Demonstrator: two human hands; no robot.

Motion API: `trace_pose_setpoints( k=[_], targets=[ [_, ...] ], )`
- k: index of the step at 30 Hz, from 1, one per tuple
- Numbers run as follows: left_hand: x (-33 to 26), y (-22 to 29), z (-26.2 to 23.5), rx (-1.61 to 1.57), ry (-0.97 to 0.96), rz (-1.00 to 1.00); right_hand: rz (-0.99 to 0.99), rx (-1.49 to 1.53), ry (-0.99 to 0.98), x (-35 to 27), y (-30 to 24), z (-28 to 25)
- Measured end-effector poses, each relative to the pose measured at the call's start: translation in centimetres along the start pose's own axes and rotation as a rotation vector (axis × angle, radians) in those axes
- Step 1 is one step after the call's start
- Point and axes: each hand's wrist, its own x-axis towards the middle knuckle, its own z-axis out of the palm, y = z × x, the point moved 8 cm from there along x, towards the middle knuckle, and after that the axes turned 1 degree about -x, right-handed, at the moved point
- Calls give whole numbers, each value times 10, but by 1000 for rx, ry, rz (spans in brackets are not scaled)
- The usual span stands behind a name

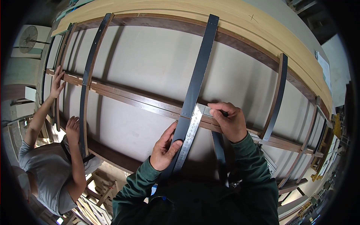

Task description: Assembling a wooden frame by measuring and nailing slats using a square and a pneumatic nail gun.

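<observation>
My left hand (165, 148) presses a metal square ruler (190, 133) flat against a dark cross strip (198, 71) that runs up the grey panel. My right hand (230, 120) rests fingers-down on the ruler's short arm where it meets the long brown wooden rail (127, 98). A thin dark object sticks out under the right fingers; I cannot tell what it is. Both sleeves are green.
A second person in a grey shirt stands at the left, one hand (57, 83) on the rail's end, the other (73, 127) by a dark curved strip (87, 80). Further dark strips (278, 95) cross the panel at right. A pale wood board (210, 11) lies along the top; a fan (28, 39) stands far left.
</observation>
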Motion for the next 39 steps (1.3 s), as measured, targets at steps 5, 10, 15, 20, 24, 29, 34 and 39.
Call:
trace_pose_setpoints(
  k=[5,10,15,20,24,29,34,39],
  targets=[
    [0,2,1,22,-9,6,2,36,22,-1,-1,0],
    [0,4,1,27,-12,9,-7,33,14,0,-2,0],
    [2,7,4,53,-29,27,-13,11,13,0,-2,-1],
    [2,7,4,64,-29,18,-21,-11,7,-1,-3,-1],
    [2,9,5,63,-35,14,-31,-34,6,0,-5,-2],
    [1,7,4,77,-35,22,-7,-34,-4,0,-2,-1],
    [1,7,5,76,-40,22,-21,-33,8,-1,-2,-2],
    [2,4,2,86,-28,9,-50,-1,33,0,0,-1]
  ],
)
